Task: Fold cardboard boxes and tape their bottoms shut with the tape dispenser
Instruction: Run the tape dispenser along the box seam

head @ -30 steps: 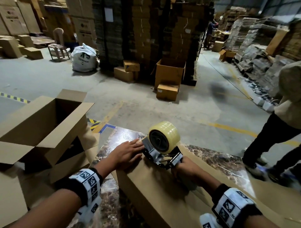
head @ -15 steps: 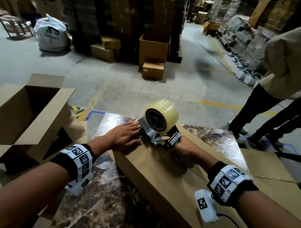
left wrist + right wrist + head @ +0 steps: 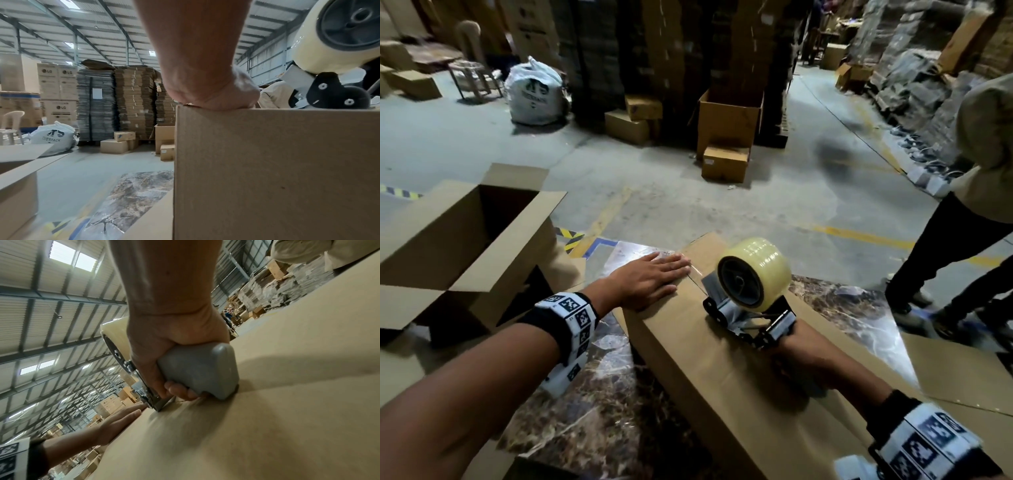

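Near the box's [image 3: 722, 359] far end, my left hand [image 3: 650, 282] pressed flat, fingers together, pinning flaps while my right hand [image 3: 174, 344] gripped the tape dispenser [image 3: 750, 291].

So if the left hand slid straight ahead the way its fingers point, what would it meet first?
Probably nothing solid: the left hand lies flat on the box, fingertips near its far edge. Beyond is a strip of marble table, lower down, then floor. The tape dispenser sits to its right, seemingly off that line.

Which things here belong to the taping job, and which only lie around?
In use:
box
tape dispenser
left hand, pressing flat
right hand, gripping the handle

Lying about:
open box
white sack
plastic chair
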Tool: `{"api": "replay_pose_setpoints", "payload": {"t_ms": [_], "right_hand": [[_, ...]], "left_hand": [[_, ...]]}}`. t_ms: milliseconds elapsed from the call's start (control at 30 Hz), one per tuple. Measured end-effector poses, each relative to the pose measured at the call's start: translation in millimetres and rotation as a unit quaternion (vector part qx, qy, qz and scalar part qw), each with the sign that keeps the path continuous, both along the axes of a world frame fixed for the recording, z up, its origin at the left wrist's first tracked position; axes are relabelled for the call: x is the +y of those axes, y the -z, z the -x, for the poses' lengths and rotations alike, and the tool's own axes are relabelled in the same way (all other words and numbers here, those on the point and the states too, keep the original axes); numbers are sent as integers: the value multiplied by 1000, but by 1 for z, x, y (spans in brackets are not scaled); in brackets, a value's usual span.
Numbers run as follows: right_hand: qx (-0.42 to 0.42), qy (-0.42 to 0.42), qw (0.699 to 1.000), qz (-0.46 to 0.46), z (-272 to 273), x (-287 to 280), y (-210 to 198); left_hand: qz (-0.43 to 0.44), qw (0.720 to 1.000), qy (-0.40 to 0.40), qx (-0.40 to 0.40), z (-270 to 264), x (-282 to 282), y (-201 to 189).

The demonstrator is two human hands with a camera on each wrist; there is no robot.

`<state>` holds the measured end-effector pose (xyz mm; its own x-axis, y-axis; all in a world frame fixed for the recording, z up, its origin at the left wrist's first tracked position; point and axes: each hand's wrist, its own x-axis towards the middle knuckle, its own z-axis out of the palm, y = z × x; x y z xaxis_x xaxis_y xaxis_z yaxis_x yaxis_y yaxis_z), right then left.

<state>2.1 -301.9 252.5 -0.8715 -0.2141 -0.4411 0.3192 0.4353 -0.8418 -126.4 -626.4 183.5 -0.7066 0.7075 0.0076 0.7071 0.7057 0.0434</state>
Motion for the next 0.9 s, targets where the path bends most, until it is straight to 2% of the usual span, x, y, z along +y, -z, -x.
{"api": "replay_pose_setpoints", "payload": {"t_ms": [100,267,400,533,633,733,833,900], "right_hand": [[27,-5,999,-44,-1,0,0],[12,16,1000,-1,-6,3,-6],[-8,36,999,20,-12,2,-6],[-2,25,1000,-9,-20,15,-5],[0,19,1000,-22,-36,42,-2],[-5,-8,997,-72,-57,70,-2],[-19,9,999,-44,-71,83,-3],[-28,17,998,-57,-71,84,-1]], "left_hand": [[42,999,-21,19,-20,22,-2],[-18,999,42,10,-40,68,8],[-43,998,39,12,-38,68,12],[-35,999,20,-1,-39,67,15],[0,1000,-7,-18,-40,68,15],[19,999,-21,-32,-43,70,11],[35,999,-24,-31,-48,75,7],[50,998,-27,-32,-52,80,4]]}}
